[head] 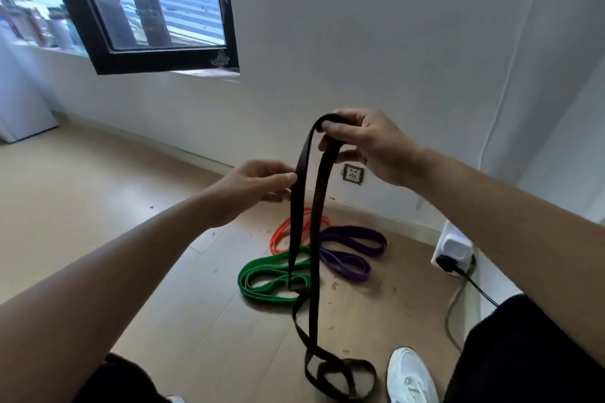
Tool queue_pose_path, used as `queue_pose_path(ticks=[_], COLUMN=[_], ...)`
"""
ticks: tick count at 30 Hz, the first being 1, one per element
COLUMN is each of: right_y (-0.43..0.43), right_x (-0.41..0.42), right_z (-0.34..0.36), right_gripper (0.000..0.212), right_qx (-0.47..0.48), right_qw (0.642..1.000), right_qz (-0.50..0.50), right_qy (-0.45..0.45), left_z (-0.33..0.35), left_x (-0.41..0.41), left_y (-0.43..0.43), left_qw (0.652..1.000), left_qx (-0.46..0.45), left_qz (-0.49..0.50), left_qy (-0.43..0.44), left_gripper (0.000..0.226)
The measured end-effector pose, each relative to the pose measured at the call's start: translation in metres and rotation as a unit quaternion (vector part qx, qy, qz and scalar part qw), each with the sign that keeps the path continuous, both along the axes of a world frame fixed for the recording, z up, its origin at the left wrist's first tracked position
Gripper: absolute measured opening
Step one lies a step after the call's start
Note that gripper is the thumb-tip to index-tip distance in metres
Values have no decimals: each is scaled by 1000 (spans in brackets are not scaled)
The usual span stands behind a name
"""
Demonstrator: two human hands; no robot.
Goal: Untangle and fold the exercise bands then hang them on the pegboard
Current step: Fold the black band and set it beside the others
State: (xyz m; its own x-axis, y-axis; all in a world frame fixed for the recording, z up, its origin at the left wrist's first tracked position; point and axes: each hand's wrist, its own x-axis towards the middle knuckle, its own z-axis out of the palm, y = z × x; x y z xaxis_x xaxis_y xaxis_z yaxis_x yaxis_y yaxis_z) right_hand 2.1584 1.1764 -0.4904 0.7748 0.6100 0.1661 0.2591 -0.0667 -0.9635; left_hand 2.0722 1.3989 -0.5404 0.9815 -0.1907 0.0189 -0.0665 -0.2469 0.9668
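Observation:
A long black exercise band (317, 206) hangs in a loop from my right hand (366, 144), which grips its top fold at chest height. My left hand (258, 186) pinches the band's left strand a little lower. The band's lower end lies twisted and coiled on the floor near my shoe. Behind it on the floor lie a green band (262, 275), an orange band (281, 234) and a purple band (353, 249), loosely looped and touching one another. No pegboard is in view.
A white power strip (453, 250) with a black plug and cable sits by the wall at right. A wall socket (353, 173) is low on the wall. My white shoe (411, 376) stands at the bottom. A window (140, 6) is upper left.

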Motion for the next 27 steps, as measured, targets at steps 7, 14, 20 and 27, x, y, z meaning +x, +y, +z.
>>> queue_pose_path(ticks=[7, 14, 20, 27], right_y=[-11, -7, -16, -30], right_x=[17, 30, 34, 36], right_z=[-12, -19, -21, -25], right_gripper=[7, 8, 12, 32], right_qx=[42, -27, -109, -161], right_qw=[998, 1000, 993, 981], right_qz=[-12, -13, 17, 106], right_qy=[35, -3, -43, 30], left_z=[-4, -4, -6, -7], left_x=[10, 21, 29, 30], left_y=[-18, -36, -41, -32], left_qw=[998, 998, 995, 990], left_qx=[-60, -52, -84, 5], left_qz=[-3, -10, 36, 124], left_qy=[-9, -21, -25, -68], left_gripper=[34, 32, 22, 5])
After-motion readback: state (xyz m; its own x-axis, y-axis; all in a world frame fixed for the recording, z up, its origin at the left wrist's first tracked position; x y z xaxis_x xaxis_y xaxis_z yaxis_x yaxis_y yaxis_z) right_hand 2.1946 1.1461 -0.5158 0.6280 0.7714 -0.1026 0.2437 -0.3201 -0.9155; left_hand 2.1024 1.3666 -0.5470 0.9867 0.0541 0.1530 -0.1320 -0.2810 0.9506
